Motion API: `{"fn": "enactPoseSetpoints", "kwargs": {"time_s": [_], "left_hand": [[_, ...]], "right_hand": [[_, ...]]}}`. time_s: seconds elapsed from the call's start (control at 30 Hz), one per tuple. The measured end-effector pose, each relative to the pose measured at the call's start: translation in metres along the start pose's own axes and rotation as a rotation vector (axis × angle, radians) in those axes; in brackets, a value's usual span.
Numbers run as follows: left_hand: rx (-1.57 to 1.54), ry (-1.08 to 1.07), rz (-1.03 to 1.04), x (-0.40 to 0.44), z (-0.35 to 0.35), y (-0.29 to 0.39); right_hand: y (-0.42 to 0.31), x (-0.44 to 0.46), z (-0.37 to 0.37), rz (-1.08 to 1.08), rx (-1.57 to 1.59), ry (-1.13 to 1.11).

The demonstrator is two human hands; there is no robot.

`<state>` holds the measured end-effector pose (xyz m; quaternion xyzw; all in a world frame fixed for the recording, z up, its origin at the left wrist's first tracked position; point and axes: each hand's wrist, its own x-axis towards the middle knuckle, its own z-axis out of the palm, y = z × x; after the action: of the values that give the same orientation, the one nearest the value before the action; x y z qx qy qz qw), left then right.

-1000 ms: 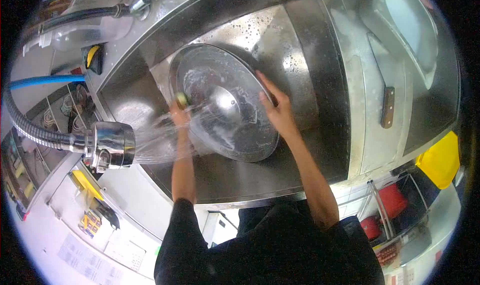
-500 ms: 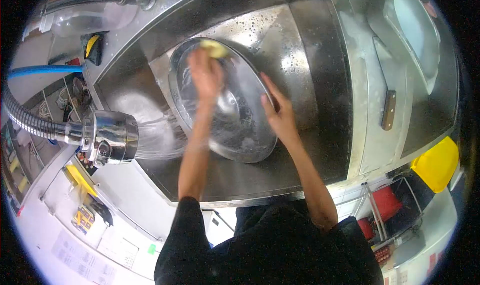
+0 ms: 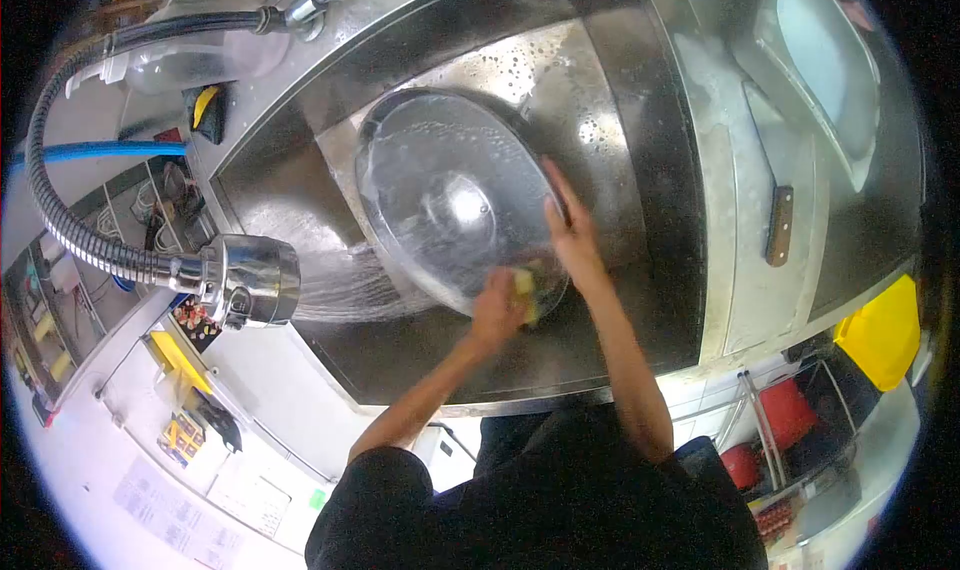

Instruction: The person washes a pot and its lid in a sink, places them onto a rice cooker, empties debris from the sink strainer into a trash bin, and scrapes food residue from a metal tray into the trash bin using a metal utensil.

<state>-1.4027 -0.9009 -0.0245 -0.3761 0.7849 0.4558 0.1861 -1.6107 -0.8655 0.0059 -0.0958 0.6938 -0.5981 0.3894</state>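
Observation:
A large metal bowl (image 3: 430,165) lies tilted in the steel sink (image 3: 640,310), its wet inside facing up. My left hand (image 3: 497,310) is closed on a yellow-green sponge (image 3: 525,295), pressed to the inside of the bowl near its front edge. On the bowl's right rim, my right hand (image 3: 577,235) grips with the thumb inside and the fingers along the outer side. Water streams from the chrome spray head (image 3: 262,280) at the left and meets the bowl's lower left side.
A knife with a wooden handle (image 3: 780,227) lies on the ledge right of the sink, beside a white rectangular tray (image 3: 775,45). The spray hose (image 3: 45,170) arcs at the left. A yellow plastic item (image 3: 880,332) and a metal rack (image 3: 760,430) are at lower right.
My left hand has swept the sponge from the bowl's far side to its near edge. My right hand stays on the rim; the whole view has shifted slightly.

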Motion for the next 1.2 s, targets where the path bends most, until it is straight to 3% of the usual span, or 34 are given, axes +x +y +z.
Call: {"fn": "enactPoseSetpoints", "kwargs": {"time_s": [0.1, 0.17, 0.3, 0.37, 0.43, 0.47, 0.53, 0.57, 0.63, 0.67, 0.7, 0.77, 0.83, 0.9, 0.93, 0.97, 1.07, 1.13, 1.2], "left_hand": [[-0.011, 0.389, 0.436, 0.049, -0.046, 0.086], [0.166, 0.746, 0.495, 0.097, -0.078, 0.078], [0.017, 0.884, -0.008, 0.131, -0.102, -0.024], [0.011, 0.849, 0.004, 0.103, -0.069, -0.072], [0.32, 0.912, -0.034, 0.067, -0.029, -0.061], [0.322, 0.907, -0.037, 0.064, -0.019, -0.036], [0.256, 0.483, 0.164, 0.047, -0.02, 0.026], [0.251, 0.478, 0.154, 0.058, -0.03, 0.026], [0.075, 0.982, 0.047, 0.109, -0.059, 0.024], [-0.21, 1.001, -0.013, 0.104, -0.073, 0.043], [-0.211, 1.015, -0.015, 0.099, -0.064, 0.044], [0.176, 0.951, 0.325, 0.085, -0.04, 0.051], [0.056, 0.905, 0.371, 0.096, -0.048, 0.04], [-0.139, 1.03, -0.076, 0.116, -0.074, 0.006], [-0.148, 0.916, -0.243, 0.11, -0.079, 0.007], [-0.146, 0.926, -0.237, 0.1, -0.072, 0.005], [0.203, 0.776, 0.275, 0.082, -0.027, 0.019], [0.122, 0.755, 0.339, 0.115, -0.051, 0.057], [0.22, 0.891, 0.382, 0.165, -0.086, 0.051]], "right_hand": [[-0.011, -0.006, 0.005, -0.058, -0.045, -0.024], [-0.027, -0.014, 0.01, -0.072, -0.095, 0.002], [-0.036, -0.026, 0.012, -0.093, -0.105, 0.067], [-0.024, -0.016, 0.008, -0.116, -0.12, 0.082], [-0.016, -0.012, 0.007, -0.116, -0.14, 0.112], [-0.013, -0.012, 0.008, -0.094, -0.127, 0.104], [-0.01, -0.024, 0.015, -0.054, -0.114, 0.082], [-0.017, -0.033, 0.02, -0.046, -0.13, 0.081], [-0.026, -0.038, 0.022, -0.043, -0.157, 0.101], [-0.031, -0.044, 0.024, -0.031, -0.155, 0.117], [-0.035, -0.041, 0.026, -0.041, -0.149, 0.126], [-0.031, -0.035, 0.031, -0.106, -0.16, 0.155], [-0.034, -0.041, 0.032, -0.082, -0.195, 0.137], [-0.038, -0.055, 0.026, -0.037, -0.186, 0.147], [-0.04, -0.053, 0.025, -0.026, -0.16, 0.159], [-0.038, -0.046, 0.024, -0.036, -0.154, 0.157], [-0.018, -0.038, 0.028, -0.034, -0.206, 0.189], [-0.021, -0.044, 0.028, -0.07, -0.234, 0.182], [-0.032, -0.061, 0.024, -0.008, -0.224, 0.17]]}}
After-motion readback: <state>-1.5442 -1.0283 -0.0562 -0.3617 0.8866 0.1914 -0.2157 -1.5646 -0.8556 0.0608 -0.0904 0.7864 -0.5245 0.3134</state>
